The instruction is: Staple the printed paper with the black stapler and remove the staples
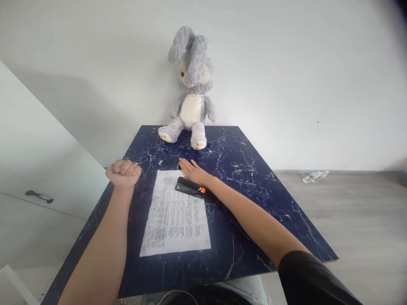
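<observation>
My left hand point(123, 173) is closed in a fist at the left edge of the table, with nothing showing out of it. Flat and open, my right hand point(193, 173) lies by the top right corner of a printed sheet of paper point(174, 220), fingers stretched out toward the far left. Just below that hand a black stapler point(190, 186) with an orange end rests across the upper right part of the sheet. Neither hand appears to hold the stapler.
A grey plush rabbit point(192, 106) sits at the far end of the dark blue marbled table point(248, 203), against the wall. A small pale bit point(160, 162) lies beyond the sheet. On the floor at right is a clear plastic bottle point(316, 176). A white cabinet point(41, 161) stands left.
</observation>
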Tool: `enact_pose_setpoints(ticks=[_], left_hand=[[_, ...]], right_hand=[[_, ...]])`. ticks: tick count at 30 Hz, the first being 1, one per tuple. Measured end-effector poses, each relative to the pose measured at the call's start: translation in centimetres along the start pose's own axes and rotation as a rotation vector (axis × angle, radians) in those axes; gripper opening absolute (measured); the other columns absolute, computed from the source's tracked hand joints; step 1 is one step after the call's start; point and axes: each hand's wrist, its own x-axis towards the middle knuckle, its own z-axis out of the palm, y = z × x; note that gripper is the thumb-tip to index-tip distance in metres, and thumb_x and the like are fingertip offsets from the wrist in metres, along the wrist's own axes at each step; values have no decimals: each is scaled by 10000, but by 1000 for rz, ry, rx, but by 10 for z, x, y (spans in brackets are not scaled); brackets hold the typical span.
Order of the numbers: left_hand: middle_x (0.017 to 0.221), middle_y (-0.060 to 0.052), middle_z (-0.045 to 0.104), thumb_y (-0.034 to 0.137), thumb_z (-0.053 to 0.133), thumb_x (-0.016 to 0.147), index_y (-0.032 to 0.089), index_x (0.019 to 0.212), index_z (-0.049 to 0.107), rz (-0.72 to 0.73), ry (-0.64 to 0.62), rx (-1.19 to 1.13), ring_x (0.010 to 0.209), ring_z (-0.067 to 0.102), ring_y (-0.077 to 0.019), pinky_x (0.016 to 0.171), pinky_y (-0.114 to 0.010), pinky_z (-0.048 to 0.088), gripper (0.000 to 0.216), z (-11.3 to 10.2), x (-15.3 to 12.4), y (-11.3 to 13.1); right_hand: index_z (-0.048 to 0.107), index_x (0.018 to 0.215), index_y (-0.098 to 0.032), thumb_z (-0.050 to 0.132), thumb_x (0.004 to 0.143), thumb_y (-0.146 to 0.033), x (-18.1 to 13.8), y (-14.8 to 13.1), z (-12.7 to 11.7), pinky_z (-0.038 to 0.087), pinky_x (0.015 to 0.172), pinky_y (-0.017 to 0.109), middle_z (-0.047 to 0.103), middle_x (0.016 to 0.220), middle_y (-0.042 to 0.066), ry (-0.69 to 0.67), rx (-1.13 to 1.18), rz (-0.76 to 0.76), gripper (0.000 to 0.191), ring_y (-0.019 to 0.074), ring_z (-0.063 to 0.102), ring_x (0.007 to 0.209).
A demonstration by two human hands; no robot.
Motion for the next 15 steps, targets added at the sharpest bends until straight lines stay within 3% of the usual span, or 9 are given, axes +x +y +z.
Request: enact_pose_setpoints(ticks=[2, 4, 7, 9, 12, 13, 15], left_hand=[[514, 79, -110, 234, 561, 764, 210, 501, 101, -85, 26, 72, 386, -50, -89, 361, -264, 138, 530, 16, -1, -17], [510, 76, 64, 224, 546, 821, 212, 529, 206, -144, 48, 156, 399, 108, -97, 431, -242, 287, 448, 39, -5, -43], [548, 33, 336, 204, 506, 877, 212, 576, 401, -111, 66, 762, 481, 332, -130, 531, -249, 373, 319, 72, -16, -91], [660, -17, 569, 126, 589, 805, 206, 666, 618, -135, 3, 907, 635, 510, -172, 653, -284, 442, 163, 82, -25, -116], [1048, -78, 728, 106, 596, 841, 219, 965, 772, -98, -310, 1398, 1009, 605, -267, 920, -399, 466, 243, 80, -38, -134], [1152, -87, 721, 127, 590, 879, 229, 1060, 774, -82, -422, 1571, 1085, 595, -292, 970, -439, 450, 277, 77, -41, -135], [1262, -105, 686, 174, 581, 939, 244, 1192, 749, -62, -566, 1822, 1146, 584, -325, 995, -488, 438, 312, 73, -47, -137]], right_hand=[[266, 1666, -40, 395, 1109, -389, -21, 14, -5, 192, 1300, 612, 198, 1733, 252, -26, 4, 43, 670, 357, 188, 1631], [260, 1675, -67, 403, 1102, -384, -37, 26, -11, 194, 1297, 620, 211, 1733, 245, -45, 25, 65, 670, 356, 194, 1631], [271, 1674, -88, 437, 1089, -451, -56, 38, -27, 194, 1298, 616, 213, 1740, 230, -17, 119, 77, 708, 359, 194, 1631], [390, 1625, -115, 445, 1084, -496, -69, 43, -48, 275, 1274, 586, 351, 1696, 219, 58, 248, 133, 664, 358, 332, 1582], [676, 1316, -174, 359, 1115, -522, -90, 42, -88, 503, 1064, 464, 705, 1326, 153, 89, 499, 220, 512, 291, 669, 1212], [703, 1217, -185, 373, 1109, -550, -98, 38, -100, 534, 972, 418, 734, 1210, 121, 28, 572, 193, 504, 264, 692, 1095], [683, 1162, -202, 581, 1018, -601, -111, 25, -117, 529, 832, 340, 716, 1127, 80, -104, 636, 97, 437, 230, 672, 981]])
